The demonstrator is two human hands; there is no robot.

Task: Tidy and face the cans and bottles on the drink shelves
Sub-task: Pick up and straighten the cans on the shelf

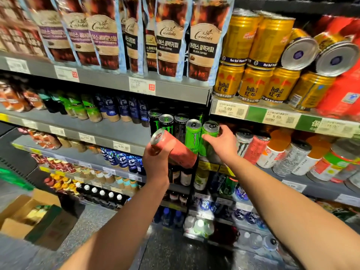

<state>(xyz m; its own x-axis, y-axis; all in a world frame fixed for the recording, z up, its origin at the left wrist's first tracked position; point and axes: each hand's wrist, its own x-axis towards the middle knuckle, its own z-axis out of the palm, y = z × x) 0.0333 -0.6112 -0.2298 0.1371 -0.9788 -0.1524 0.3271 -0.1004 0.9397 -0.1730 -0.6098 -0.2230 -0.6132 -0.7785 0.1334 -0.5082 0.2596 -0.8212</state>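
Observation:
My left hand [155, 158] grips a tall pink can [175, 148], tilted with its top toward the upper left, held in front of the shelf. My right hand [222, 144] grips a bright green can [209, 131] standing at the shelf edge. Beside it to the left stands another green can [192, 135], with black cans [166, 123] behind. To the right of my right hand stand a white can [243, 142] and a pink can [255, 149].
Gold cans [253, 84] are stacked on the upper right shelf, two lying on their sides [300, 53]. Coffee pouches [169, 41] hang above. Bottled drinks [124, 110] line the left shelves. Open cardboard boxes [29, 217] sit on the floor at lower left.

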